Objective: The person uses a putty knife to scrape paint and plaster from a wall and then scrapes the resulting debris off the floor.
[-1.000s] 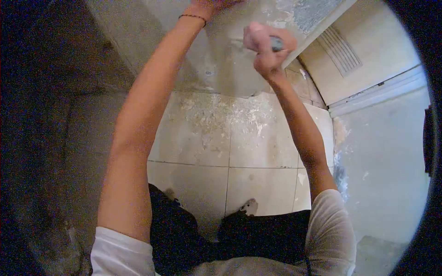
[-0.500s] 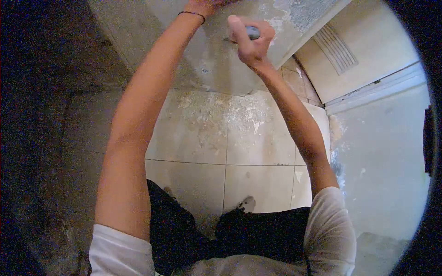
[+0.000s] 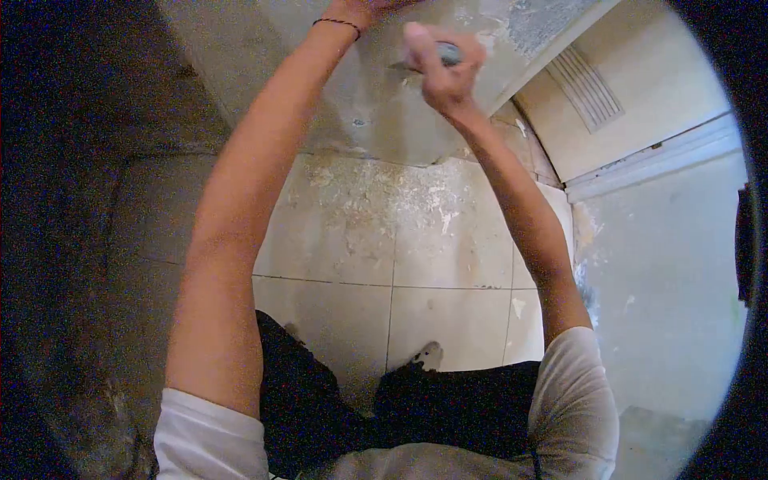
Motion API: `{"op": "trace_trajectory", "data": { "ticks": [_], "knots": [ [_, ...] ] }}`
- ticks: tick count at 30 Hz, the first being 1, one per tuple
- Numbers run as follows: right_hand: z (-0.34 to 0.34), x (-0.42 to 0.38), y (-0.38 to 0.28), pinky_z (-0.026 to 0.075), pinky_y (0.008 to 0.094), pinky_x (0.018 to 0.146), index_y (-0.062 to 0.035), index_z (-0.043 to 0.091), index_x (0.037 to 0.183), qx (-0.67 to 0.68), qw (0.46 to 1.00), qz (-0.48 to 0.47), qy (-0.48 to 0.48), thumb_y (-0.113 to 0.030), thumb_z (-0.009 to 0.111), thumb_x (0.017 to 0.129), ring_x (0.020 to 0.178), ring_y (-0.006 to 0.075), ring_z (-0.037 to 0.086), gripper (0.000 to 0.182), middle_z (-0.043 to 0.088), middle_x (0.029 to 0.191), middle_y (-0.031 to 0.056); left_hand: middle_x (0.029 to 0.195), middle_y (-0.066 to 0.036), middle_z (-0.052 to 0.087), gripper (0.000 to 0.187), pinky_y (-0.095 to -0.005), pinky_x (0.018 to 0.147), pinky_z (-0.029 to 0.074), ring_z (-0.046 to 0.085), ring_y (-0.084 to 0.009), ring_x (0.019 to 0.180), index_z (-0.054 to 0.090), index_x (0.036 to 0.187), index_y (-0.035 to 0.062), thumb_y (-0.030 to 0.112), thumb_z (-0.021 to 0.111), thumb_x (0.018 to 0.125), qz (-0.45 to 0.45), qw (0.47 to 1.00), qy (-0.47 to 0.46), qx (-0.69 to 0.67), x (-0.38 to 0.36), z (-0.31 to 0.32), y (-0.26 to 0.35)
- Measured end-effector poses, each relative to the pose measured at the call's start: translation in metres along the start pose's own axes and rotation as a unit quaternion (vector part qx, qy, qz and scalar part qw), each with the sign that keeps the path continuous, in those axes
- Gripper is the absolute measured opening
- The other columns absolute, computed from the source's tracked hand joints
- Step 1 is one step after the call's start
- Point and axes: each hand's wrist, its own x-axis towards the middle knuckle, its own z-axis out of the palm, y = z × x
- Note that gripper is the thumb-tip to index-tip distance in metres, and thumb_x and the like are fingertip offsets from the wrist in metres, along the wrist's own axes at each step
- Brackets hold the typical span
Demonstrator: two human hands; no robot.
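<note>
My right hand [image 3: 444,72] is raised and closed around a grey-handled scraper [image 3: 448,53], whose blade end touches the rough, patchy wall [image 3: 376,104] in front of me. My left arm reaches up beside it. My left hand [image 3: 370,6] is pressed to the wall at the top edge of the view, mostly cut off, with a thin dark bracelet on the wrist. Whether its fingers are spread is hidden.
Pale floor tiles [image 3: 400,232] lie below, strewn with scraped paint flakes near the wall's foot. A cream door with a vent grille [image 3: 592,88] stands at the right, next to a light wall [image 3: 672,264]. My dark trousers and shoes show at the bottom.
My right hand with the scraper went up and left along the wall, then shifted slightly back right. My left arm stayed in place.
</note>
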Motion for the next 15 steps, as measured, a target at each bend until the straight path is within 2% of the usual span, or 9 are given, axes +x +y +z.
{"op": "trace_trajectory", "data": {
  "ticks": [1,2,5,8,10,11,13,15],
  "knots": [
    [0.002,0.001,0.004,0.040,0.0289,0.047,-0.0047,0.067,0.064,-0.065,0.998,-0.010,-0.013,-0.026,0.069,0.095,0.045,0.0109,0.054,0.038,0.060,0.052,0.0013,0.164,-0.015,0.027,0.082,-0.0554,0.125,0.005,0.024,-0.0322,0.151,0.033,0.159,0.0169,0.028,0.058,0.082,0.006,0.999,0.001,0.031,0.002,0.001,0.000],
    [-0.001,0.000,0.006,0.040,0.0289,0.047,-0.0047,0.067,0.064,-0.065,0.998,-0.013,-0.011,-0.026,0.069,0.095,0.045,0.0109,0.054,0.038,0.060,0.052,0.0013,0.164,-0.015,0.027,0.082,-0.0554,0.125,0.005,0.024,-0.0322,0.151,0.033,0.159,0.0169,0.028,0.058,0.082,0.009,0.999,0.003,0.031,0.003,0.003,0.000],
    [0.002,0.004,-0.003,0.040,0.0294,0.047,-0.0045,0.067,0.065,0.025,0.998,0.043,0.031,-0.026,0.069,0.095,0.045,0.0107,0.054,0.037,0.060,0.052,0.0016,0.164,-0.015,0.027,0.083,-0.0553,0.125,0.005,0.025,-0.0318,0.151,0.033,0.159,0.0171,0.029,0.059,0.081,0.010,1.000,0.010,0.013,0.002,0.001,-0.003],
    [-0.005,0.005,-0.004,0.040,0.0297,0.046,-0.0041,0.066,0.064,0.057,0.998,-0.001,0.021,-0.027,0.069,0.095,0.046,0.0110,0.052,0.038,0.058,0.052,0.0015,0.164,-0.015,0.028,0.083,-0.0550,0.125,0.006,0.025,-0.0315,0.151,0.034,0.159,0.0176,0.031,0.059,0.081,-0.006,1.000,-0.005,-0.012,-0.001,0.000,0.000],
    [0.002,-0.003,0.002,0.040,0.0295,0.046,-0.0047,0.066,0.065,-0.063,0.996,-0.063,0.027,-0.027,0.069,0.095,0.046,0.0107,0.053,0.038,0.058,0.052,0.0020,0.164,-0.015,0.028,0.085,-0.0550,0.125,0.006,0.025,-0.0316,0.151,0.034,0.159,0.0178,0.031,0.060,0.079,-0.007,1.000,0.000,-0.016,0.002,-0.001,0.000],
    [0.001,-0.004,0.001,0.040,0.0295,0.046,-0.0047,0.066,0.065,-0.063,0.995,-0.066,0.028,-0.027,0.069,0.095,0.046,0.0107,0.053,0.038,0.058,0.052,0.0020,0.164,-0.015,0.028,0.085,-0.0550,0.125,0.006,0.025,-0.0316,0.151,0.034,0.159,0.0178,0.031,0.060,0.079,-0.005,1.000,0.002,-0.015,0.003,-0.001,-0.001],
    [-0.001,-0.011,-0.005,0.040,0.0296,0.046,-0.0050,0.067,0.066,-0.070,0.997,0.015,-0.012,-0.026,0.070,0.094,0.045,0.0117,0.053,0.035,0.059,0.052,0.0032,0.164,-0.015,0.027,0.086,-0.0549,0.125,0.006,0.025,-0.0317,0.151,0.033,0.159,0.0181,0.031,0.061,0.079,0.007,1.000,0.014,-0.004,0.003,0.000,-0.002],
    [-0.009,-0.005,-0.009,0.040,0.0296,0.047,-0.0048,0.068,0.066,-0.015,1.000,0.009,-0.001,-0.027,0.070,0.094,0.045,0.0121,0.053,0.035,0.058,0.052,0.0032,0.164,-0.015,0.027,0.085,-0.0549,0.125,0.006,0.026,-0.0317,0.151,0.033,0.159,0.0177,0.030,0.060,0.079,0.008,1.000,0.014,-0.008,0.001,0.003,-0.003]
  ]
}}
